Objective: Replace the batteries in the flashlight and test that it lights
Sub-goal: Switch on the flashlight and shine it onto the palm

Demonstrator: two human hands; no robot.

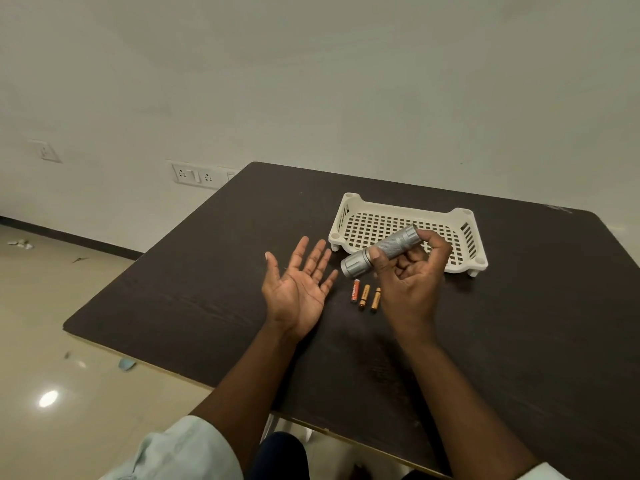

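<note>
Right hand (410, 271) grips flashlight (382, 251)

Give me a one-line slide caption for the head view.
Right hand holds silver flashlight above dark table; left hand open, three batteries beside white basket.

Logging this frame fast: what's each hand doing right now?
Left hand: open, palm up, empty.
Right hand: closed on the silver flashlight.
</note>
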